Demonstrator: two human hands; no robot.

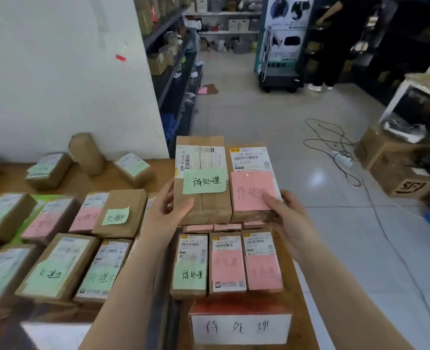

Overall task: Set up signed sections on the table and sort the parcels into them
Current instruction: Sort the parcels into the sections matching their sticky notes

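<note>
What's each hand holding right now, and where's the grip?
Left hand grips the near left edge of the parcel with the green note. Right hand grips the near right corner of the parcel with the pink note. The two parcels are side by side.

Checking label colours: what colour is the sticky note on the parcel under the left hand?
Green sticky note, on the parcel the left hand holds; head view.

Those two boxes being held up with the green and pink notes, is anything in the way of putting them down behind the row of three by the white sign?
Nothing loose blocks the two boxes, but that spot already holds pink-noted parcels, so they would land on top.
</note>
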